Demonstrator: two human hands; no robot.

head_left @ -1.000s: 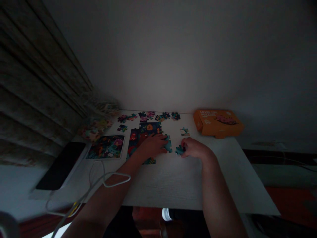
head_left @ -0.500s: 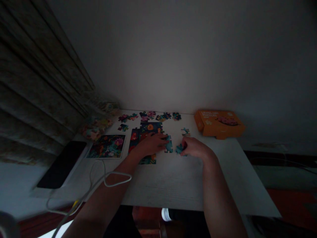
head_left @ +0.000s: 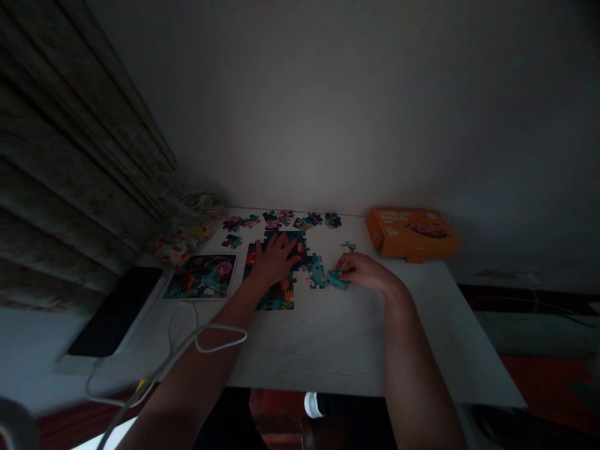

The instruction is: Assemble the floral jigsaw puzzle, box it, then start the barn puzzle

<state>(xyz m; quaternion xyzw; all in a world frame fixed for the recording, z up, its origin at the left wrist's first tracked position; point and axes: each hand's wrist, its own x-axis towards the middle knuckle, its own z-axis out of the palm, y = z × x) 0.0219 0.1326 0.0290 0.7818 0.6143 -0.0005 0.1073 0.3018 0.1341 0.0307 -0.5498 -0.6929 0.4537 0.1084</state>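
My left hand (head_left: 275, 259) lies with fingers spread over the partly joined puzzle (head_left: 276, 303), covering its middle. Joined blue puzzle pieces (head_left: 317, 273) stand at the right side of that puzzle. Just right of them, my right hand (head_left: 359, 269) pinches a teal puzzle piece (head_left: 337, 279) between thumb and fingers. The piece is close beside the blue ones; whether they touch is hard to tell. Behind my right hand lies another light puzzle piece (head_left: 348, 246), partly covered.
Loose puzzle pieces (head_left: 309, 221) lie along the back of the white table (head_left: 328, 350). An orange puzzle box (head_left: 412, 234) stands back right. To the left are a picture card (head_left: 201, 277), a black tablet-like device (head_left: 116, 311), plastic bags (head_left: 182, 237) and a white cable (head_left: 220, 347) looping over my left forearm.
My left hand has shifted left from the blue pieces onto the joined puzzle and spread its fingers. My right hand has moved slightly left with the teal piece, closer to the blue ones.
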